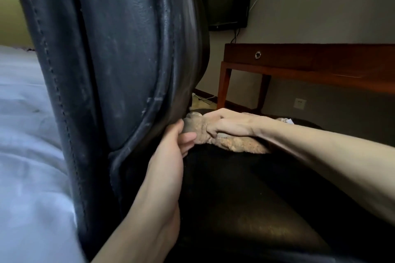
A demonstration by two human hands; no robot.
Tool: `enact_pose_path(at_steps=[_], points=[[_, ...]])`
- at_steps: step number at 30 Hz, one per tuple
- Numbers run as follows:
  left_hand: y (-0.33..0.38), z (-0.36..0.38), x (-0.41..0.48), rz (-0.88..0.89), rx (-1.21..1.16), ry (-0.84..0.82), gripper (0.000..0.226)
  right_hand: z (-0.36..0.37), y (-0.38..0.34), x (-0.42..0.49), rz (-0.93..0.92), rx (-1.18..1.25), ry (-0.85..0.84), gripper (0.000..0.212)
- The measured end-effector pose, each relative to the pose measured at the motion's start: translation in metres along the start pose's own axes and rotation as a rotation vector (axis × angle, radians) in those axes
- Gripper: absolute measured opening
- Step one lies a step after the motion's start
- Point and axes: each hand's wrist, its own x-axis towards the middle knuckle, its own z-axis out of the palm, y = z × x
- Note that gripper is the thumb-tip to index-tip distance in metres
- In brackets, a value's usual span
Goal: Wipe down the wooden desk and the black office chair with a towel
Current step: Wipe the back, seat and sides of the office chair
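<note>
Right now the towel (pixel 233 143) lies on the chair (pixel 128 49) seat, pushed into the crease under the backrest. From above, the right hand (pixel 226 124) grips it with curled fingers; the left hand (pixel 171 149) pinches its end at the backrest edge. Behind the chair stands the bench (pixel 310 60); left of the chair, a bed (pixel 25 134).

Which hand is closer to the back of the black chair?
Left. The left hand lies right against the chair back at its bottom edge. The right hand sits further out over the seat, gripping the towel.
</note>
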Motion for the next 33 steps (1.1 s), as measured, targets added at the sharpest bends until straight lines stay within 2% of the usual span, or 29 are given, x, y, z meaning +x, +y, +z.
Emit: enact_pose_path(at_steps=[2,3,5,6,7,8,9,11,14,15,16,18,20,23,24,28,30,33], points=[[0.0,-0.002,-0.005,-0.02,0.009,0.016,0.06,0.001,-0.012,-0.008,-0.023,-0.107,0.036,0.027],[0.001,-0.003,-0.007,-0.048,0.002,0.021,0.055,-0.002,-0.014,-0.007,-0.035,-0.243,0.168,0.022],[0.0,-0.006,-0.006,-0.096,-0.014,0.025,0.042,-0.019,-0.015,0.002,-0.008,-0.462,0.629,0.024],[-0.001,-0.006,-0.006,-0.112,-0.012,0.028,0.038,-0.031,-0.015,0.005,0.023,-0.487,0.852,0.028],[-0.002,-0.006,-0.005,-0.119,-0.008,0.03,0.038,-0.045,-0.011,0.009,0.049,-0.474,1.017,0.03],[-0.003,-0.005,-0.003,-0.122,-0.019,0.038,0.038,-0.06,-0.007,0.014,0.09,-0.455,1.079,0.033],[-0.003,-0.005,-0.002,-0.128,-0.04,0.044,0.038,-0.077,-0.001,0.019,0.142,-0.416,1.037,0.036],[-0.001,-0.003,-0.002,-0.143,-0.072,0.034,0.036,-0.1,0.014,0.03,0.285,-0.344,0.752,0.052],[-0.001,-0.002,0.002,-0.16,-0.094,0.023,0.04,-0.089,0.047,0.041,0.558,-0.332,0.348,0.113],[-0.001,-0.001,0.003,-0.162,-0.102,0.015,0.04,-0.077,0.06,0.043,0.618,-0.327,0.242,0.116],[-0.001,-0.002,0.004,-0.163,-0.109,0.006,0.04,-0.061,0.07,0.043,0.664,-0.333,0.16,0.109],[-0.003,-0.004,0.005,-0.154,-0.122,-0.008,0.041,-0.039,0.079,0.044,0.662,-0.401,0.14,0.091],[-0.006,-0.005,0.003,-0.146,-0.105,-0.009,0.042,-0.03,0.061,0.039,0.528,-0.374,0.127,0.071],[-0.009,-0.005,-0.001,-0.14,-0.052,0.001,0.042,-0.013,0.017,0.026,0.358,-0.241,0.099,0.024],[-0.009,-0.007,0.0,-0.13,-0.034,-0.015,0.043,-0.003,0.006,0.024,0.305,-0.234,0.107,0.015],[-0.012,-0.013,-0.006,-0.099,0.013,-0.07,0.049,0.028,-0.039,-0.024,0.138,-0.233,0.117,0.021],[-0.014,-0.012,-0.01,-0.048,0.01,-0.064,0.054,0.033,-0.055,-0.059,0.045,-0.202,0.056,0.017],[-0.014,-0.007,-0.015,0.027,-0.017,-0.039,0.057,0.017,-0.069,-0.092,-0.013,-0.139,-0.121,0.023]])
